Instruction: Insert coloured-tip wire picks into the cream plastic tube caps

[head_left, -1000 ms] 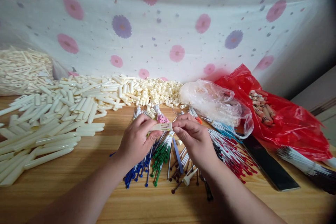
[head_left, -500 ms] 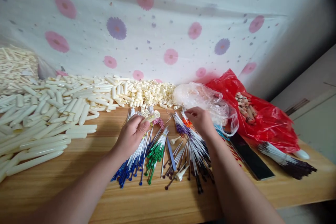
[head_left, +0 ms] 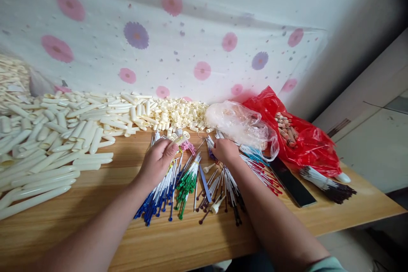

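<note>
My left hand (head_left: pixel 157 159) is closed around a short cream plastic tube (head_left: pixel 182 138), its open end tilted up and to the right. Beneath that hand lies a bundle of white sticks with blue ends (head_left: pixel 156 204), and beside it a bundle of green-tipped sticks (head_left: pixel 188 182). My right hand (head_left: pixel 225 151) is closed low over the white-shafted sticks with purple ends (head_left: pixel 211 153); what its fingertips pinch, if anything, is hidden. Just below it are dark-tipped sticks (head_left: pixel 232 191) and a small cream funnel-shaped piece (head_left: pixel 217 205).
A heap of long cream tubes (head_left: pixel 79 129) covers the left, with small slotted pieces (head_left: pixel 185 112) at the back. A clear plastic bag (head_left: pixel 236 119), a red bag (head_left: pixel 315 148), a black flat bar (head_left: pixel 293 185) and black-tipped sticks (head_left: pixel 331 185) lie right. Red-tipped sticks (head_left: pixel 264 176) fan out nearby.
My right hand has moved left and down, onto the purple-tipped sticks, uncovering red-tipped sticks at its right. My left hand still holds the tube. The view has shifted a little to the right.
</note>
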`<action>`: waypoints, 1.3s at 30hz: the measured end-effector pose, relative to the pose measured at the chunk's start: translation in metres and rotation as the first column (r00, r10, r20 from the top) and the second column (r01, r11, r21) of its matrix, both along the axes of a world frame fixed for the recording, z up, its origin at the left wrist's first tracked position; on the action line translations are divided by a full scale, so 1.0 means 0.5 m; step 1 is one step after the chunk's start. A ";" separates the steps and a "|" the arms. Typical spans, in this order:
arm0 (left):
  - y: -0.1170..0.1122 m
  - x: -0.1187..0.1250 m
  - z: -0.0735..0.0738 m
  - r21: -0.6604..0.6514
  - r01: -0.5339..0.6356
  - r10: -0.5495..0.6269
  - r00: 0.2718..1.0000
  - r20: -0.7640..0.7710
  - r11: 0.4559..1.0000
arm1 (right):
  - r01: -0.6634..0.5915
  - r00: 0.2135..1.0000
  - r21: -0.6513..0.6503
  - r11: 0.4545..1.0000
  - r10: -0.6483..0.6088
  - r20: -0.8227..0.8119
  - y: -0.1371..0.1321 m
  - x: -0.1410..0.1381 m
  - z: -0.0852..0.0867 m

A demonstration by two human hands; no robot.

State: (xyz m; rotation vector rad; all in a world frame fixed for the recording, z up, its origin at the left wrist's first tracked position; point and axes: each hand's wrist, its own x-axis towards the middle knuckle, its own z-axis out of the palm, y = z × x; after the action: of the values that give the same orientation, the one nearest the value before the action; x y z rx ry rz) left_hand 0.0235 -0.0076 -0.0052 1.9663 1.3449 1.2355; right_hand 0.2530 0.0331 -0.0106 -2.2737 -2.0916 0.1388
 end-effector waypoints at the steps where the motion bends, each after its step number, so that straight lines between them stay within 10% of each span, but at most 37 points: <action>1: 0.000 0.000 -0.001 -0.003 0.001 -0.001 1.000 0.000 1.000 | -0.002 1.000 -0.013 1.000 0.002 0.001 0.004 0.001 0.000; 12: 0.004 -0.003 -0.002 -0.010 -0.003 0.003 1.000 0.018 1.000 | -0.124 0.986 -0.122 0.985 0.109 -0.124 0.036 0.029 0.000; 20: -0.006 0.004 0.003 -0.121 0.076 -0.052 0.981 0.188 0.990 | -0.330 0.849 -0.038 0.943 0.279 -0.449 -0.039 0.044 0.062; 26: -0.013 0.000 0.012 -0.334 0.182 -0.162 0.983 0.086 0.925 | -0.683 0.501 0.122 0.721 0.583 -0.640 -0.080 -0.013 0.090; 31: -0.009 0.004 -0.001 -0.538 0.273 -0.298 0.954 0.042 0.797 | -0.803 0.409 0.235 0.547 0.794 -0.450 -0.086 -0.048 0.079; 39: -0.019 0.023 0.009 -0.500 0.282 -0.188 0.955 0.230 0.819 | -0.455 0.351 0.482 0.749 0.648 -0.676 -0.084 -0.019 0.042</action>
State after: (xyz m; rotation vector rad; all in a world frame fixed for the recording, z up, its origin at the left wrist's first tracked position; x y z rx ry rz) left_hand 0.0353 -0.0170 -0.0009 1.5365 1.1539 0.7832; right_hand 0.2433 -0.0091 0.0106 -0.8820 -2.0143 0.7880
